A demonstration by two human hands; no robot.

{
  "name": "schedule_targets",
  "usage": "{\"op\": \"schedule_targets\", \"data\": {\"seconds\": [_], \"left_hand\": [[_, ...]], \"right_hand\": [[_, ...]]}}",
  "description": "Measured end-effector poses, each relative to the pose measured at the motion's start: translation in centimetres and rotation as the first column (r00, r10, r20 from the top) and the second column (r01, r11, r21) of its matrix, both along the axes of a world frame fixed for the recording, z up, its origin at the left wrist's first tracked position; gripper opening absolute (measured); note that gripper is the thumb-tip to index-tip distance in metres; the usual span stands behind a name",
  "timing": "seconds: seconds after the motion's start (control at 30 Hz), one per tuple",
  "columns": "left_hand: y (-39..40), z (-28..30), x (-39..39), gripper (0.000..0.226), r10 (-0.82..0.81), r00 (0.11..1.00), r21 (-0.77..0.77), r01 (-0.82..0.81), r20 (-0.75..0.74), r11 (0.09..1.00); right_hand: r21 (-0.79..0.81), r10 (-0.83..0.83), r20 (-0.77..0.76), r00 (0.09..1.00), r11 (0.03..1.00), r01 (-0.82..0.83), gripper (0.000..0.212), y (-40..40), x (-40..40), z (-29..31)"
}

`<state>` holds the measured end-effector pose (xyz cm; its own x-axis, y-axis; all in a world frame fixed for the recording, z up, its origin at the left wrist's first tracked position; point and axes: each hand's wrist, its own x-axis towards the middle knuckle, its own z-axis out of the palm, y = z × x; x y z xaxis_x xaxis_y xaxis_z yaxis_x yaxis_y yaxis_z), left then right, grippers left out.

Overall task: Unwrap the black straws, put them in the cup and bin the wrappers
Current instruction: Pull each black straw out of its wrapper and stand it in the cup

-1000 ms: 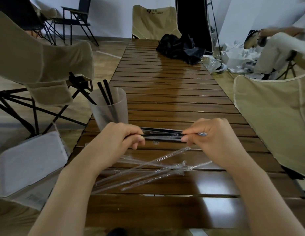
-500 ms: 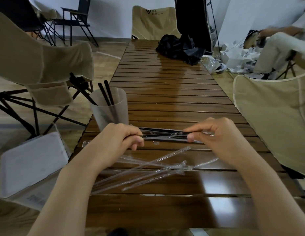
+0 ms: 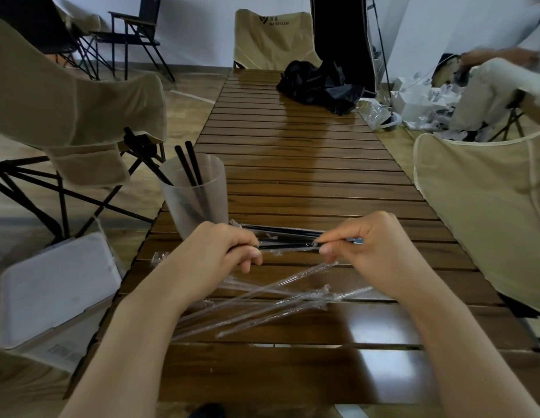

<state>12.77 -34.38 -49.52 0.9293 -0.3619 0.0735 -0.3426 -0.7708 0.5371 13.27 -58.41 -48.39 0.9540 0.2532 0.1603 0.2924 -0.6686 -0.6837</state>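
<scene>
A wrapped black straw [image 3: 288, 246] is held level just above the slatted table between my two hands. My left hand [image 3: 216, 250] grips its left end with curled fingers. My right hand [image 3: 369, 247] pinches the wrapper at its right end. More wrapped black straws [image 3: 281, 230] lie on the table just behind it. A frosted plastic cup [image 3: 192, 194] stands at the table's left edge with two black straws [image 3: 190, 162] upright in it. Several empty clear wrappers [image 3: 271, 300] lie crossed on the table below my hands.
A white lidded bin [image 3: 54, 288] sits on the floor left of the wooden table [image 3: 308, 164]. Beige folding chairs stand left [image 3: 69, 110], right [image 3: 486, 200] and at the far end. A black bag [image 3: 320, 86] lies far down the table. A person sits at far right.
My right hand's fingers have shifted slightly along the straw's right end, working the wrapper. My left hand and the straw have stayed in place.
</scene>
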Motion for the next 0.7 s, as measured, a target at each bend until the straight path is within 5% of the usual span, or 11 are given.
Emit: {"op": "schedule_targets", "data": {"seconds": [0.4, 0.7], "left_hand": [[-0.1, 0.0, -0.1, 0.019, -0.006, 1.0, -0.031, 0.006, 0.018, 1.0], [0.2, 0.2, 0.0, 0.022, 0.015, 0.998, -0.063, -0.011, 0.065, 0.998]], "right_hand": [[0.015, 0.007, -0.052, 0.999, 1.0, -0.006, 0.024, -1.0, 0.3, 0.6], [0.018, -0.02, -0.011, 1.0, 1.0, 0.021, 0.013, -1.0, 0.3, 0.2]]}}
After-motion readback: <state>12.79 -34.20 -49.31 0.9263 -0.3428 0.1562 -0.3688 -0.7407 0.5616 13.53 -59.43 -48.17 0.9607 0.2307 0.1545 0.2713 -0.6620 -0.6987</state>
